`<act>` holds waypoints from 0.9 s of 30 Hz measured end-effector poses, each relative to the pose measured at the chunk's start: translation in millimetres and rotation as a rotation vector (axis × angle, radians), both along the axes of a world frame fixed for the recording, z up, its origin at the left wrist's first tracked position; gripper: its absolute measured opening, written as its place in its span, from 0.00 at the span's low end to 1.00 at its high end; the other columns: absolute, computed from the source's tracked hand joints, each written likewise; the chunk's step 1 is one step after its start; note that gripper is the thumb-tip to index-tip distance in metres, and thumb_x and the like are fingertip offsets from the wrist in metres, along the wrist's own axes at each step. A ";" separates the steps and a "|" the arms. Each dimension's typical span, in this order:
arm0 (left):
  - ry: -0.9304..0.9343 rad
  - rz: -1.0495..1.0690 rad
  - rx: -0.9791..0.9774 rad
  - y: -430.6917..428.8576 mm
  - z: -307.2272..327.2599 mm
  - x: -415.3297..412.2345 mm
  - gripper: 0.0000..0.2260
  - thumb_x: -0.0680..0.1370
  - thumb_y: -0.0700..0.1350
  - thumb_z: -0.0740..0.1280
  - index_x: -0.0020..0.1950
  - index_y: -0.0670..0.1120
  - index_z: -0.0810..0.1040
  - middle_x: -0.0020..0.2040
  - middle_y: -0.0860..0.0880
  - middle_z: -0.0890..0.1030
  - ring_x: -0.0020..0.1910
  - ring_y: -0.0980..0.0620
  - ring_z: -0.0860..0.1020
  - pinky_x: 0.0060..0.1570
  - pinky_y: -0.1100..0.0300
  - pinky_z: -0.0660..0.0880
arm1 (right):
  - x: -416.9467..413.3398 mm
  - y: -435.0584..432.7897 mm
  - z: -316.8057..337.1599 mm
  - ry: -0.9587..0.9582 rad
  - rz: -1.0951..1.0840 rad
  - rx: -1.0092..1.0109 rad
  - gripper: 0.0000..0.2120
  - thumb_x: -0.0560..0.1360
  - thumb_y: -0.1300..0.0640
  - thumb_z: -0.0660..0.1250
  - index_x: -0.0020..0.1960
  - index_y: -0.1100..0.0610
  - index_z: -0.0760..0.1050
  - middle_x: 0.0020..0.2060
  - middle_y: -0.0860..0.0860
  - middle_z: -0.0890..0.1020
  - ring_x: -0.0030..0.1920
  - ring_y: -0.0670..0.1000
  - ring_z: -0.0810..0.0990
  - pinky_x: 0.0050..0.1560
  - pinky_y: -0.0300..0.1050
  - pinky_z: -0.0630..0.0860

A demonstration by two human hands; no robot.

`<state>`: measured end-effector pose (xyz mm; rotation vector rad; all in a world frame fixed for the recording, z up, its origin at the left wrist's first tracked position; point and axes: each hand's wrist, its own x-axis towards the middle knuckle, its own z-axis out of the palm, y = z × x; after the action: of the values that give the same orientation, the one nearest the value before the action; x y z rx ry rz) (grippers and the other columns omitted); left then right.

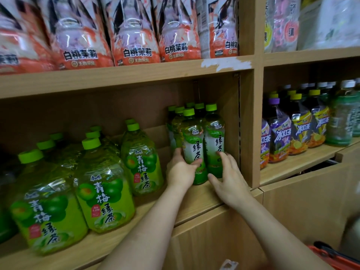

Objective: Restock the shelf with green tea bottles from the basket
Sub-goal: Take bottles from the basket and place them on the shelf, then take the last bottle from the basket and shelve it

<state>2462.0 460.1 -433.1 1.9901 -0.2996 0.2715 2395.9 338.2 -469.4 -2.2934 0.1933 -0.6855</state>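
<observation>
Several green tea bottles with green caps stand in rows at the right end of the wooden shelf. My left hand grips the lower part of the front left green tea bottle, thumb across its label. My right hand is spread, with straight fingers touching the base of the front right green tea bottle. A red basket shows only as a rim and black handle at the bottom right corner.
Large green plum tea bottles fill the left of the same shelf. A wooden divider stands right of the green tea; iced tea bottles are beyond it. Peach jasmine bottles line the shelf above.
</observation>
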 end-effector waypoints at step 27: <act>-0.394 -0.637 0.021 24.7 -5.4 -170.2 0.11 0.73 0.38 0.64 0.44 0.50 0.84 0.39 0.57 0.82 0.41 0.59 0.79 0.45 0.62 0.76 | -269.4 -8.8 58.5 0.474 -0.161 -0.535 0.08 0.75 0.49 0.67 0.54 0.46 0.76 0.42 0.42 0.83 0.42 0.42 0.80 0.43 0.33 0.74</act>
<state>2291.9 484.7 -438.4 1.7453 -1.1607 0.2437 2126.6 329.4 -410.9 -2.9594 0.4649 -0.2723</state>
